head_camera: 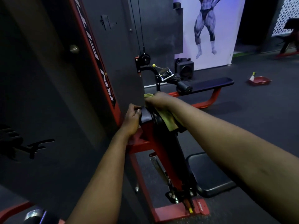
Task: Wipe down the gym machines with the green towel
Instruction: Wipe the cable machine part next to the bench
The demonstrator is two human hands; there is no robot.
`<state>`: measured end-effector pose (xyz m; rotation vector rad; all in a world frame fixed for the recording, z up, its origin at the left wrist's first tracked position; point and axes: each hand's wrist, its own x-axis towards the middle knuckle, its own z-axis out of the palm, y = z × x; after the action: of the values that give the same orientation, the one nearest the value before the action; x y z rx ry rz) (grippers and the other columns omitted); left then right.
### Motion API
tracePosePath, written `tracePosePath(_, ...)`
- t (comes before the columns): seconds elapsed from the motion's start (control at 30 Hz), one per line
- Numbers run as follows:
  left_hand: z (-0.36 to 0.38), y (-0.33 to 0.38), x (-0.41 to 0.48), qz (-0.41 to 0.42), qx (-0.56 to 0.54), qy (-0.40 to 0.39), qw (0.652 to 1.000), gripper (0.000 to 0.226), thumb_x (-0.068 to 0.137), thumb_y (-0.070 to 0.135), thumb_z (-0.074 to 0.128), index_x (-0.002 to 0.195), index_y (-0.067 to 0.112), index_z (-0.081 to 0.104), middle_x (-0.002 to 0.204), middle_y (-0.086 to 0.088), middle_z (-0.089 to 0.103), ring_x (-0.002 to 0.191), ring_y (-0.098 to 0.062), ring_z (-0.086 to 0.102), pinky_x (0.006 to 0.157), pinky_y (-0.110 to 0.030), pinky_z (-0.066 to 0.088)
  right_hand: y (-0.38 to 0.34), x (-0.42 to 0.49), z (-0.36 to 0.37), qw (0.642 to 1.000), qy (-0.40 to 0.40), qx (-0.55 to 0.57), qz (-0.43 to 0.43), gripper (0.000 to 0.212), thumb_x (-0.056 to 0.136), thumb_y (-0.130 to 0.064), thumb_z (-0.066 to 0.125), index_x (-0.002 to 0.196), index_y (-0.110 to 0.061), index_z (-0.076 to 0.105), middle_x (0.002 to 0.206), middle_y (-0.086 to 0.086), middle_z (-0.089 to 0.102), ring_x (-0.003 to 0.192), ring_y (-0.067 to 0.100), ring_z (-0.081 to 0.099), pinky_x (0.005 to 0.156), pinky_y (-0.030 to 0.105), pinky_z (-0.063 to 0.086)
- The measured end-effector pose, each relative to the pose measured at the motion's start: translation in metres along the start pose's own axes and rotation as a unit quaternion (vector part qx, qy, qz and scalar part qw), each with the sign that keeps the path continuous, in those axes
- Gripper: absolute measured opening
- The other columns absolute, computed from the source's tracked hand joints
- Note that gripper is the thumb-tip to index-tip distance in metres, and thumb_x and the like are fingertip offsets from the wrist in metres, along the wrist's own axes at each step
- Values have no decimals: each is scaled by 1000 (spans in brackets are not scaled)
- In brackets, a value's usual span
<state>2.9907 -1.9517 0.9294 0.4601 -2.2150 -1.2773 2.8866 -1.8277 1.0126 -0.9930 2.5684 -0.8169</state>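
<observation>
A red-framed gym machine (155,146) stands in front of me, with a black padded rest (148,115) at its top and a black seat (208,173) lower right. My left hand (131,119) grips the left edge of the padded rest, fingers curled over it. My right hand (157,100) holds the green towel (168,118) bunched against the top of the pad, and the towel's loose end hangs down the pad's right side. Part of the towel (148,95) shows beyond my knuckles.
A dark weight-stack shroud with a red stripe (97,62) rises close on the left. Behind are a cable pulley (144,59), a black bench (210,84), a speaker (184,68) and a red tray with a spray bottle (259,80) on the dark floor.
</observation>
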Motion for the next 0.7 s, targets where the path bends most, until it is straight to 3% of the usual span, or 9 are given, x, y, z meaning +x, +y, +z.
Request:
tracePosePath(0.13,4,2,-1,-3,0,7,1000,11,105,11,41,110,15,50,106,-5,57,97,-17,55,79,-31,45,8,-22,11,995,85,-44,-31,37,95,-49,52,114,-21,67,126,11,66,116,33,60,80,35,39)
tracePosePath(0.2,6,1,0,1,8,18,1000,10,104,9,42,108,13,50,107,-9,56,98,-19,53,77,-28,43,18,-40,24,987,135,-5,-87,32,96,-44,51,110,-22,70,128,3,66,123,29,55,83,33,36)
tracePosePath(0.27,6,2,1,4,15,26,1000,10,103,7,43,105,13,50,104,-8,54,96,-19,51,74,-25,41,32,-58,44,968,191,32,-162,38,94,-41,48,115,-20,72,136,-3,63,136,21,45,99,31,37)
tracePosePath(0.37,8,4,1,10,15,27,999,9,103,7,43,102,14,50,99,-7,54,93,-20,51,76,-30,41,52,-79,74,941,262,15,-213,45,92,-42,50,131,-26,66,153,-9,49,151,19,27,118,42,34)
tracePosePath(0.47,5,3,0,10,36,15,999,13,102,9,43,95,19,48,102,-10,54,93,-19,51,80,-34,42,51,-85,78,949,256,-31,-183,57,86,-52,44,138,-32,58,161,-10,37,155,20,16,115,52,37)
tracePosePath(0.53,2,2,1,10,37,5,999,18,102,9,43,91,23,48,104,-14,55,93,-21,52,80,-37,45,40,-77,70,956,246,-46,-154,60,87,-56,41,139,-31,58,160,-7,37,153,24,19,115,49,38)
tracePosePath(0.6,1,6,3,10,34,-2,999,22,101,8,43,87,25,47,100,-12,53,90,-19,51,73,-33,45,29,-65,56,967,212,-56,-128,56,90,-56,42,135,-29,61,156,-5,42,149,28,27,114,44,36)
tracePosePath(0.7,-2,11,2,4,47,-5,999,20,100,9,44,85,23,46,94,-6,50,84,-16,48,71,-30,43,10,-37,26,991,113,-44,-48,50,93,-54,46,129,-22,63,143,3,56,134,32,49,99,36,41)
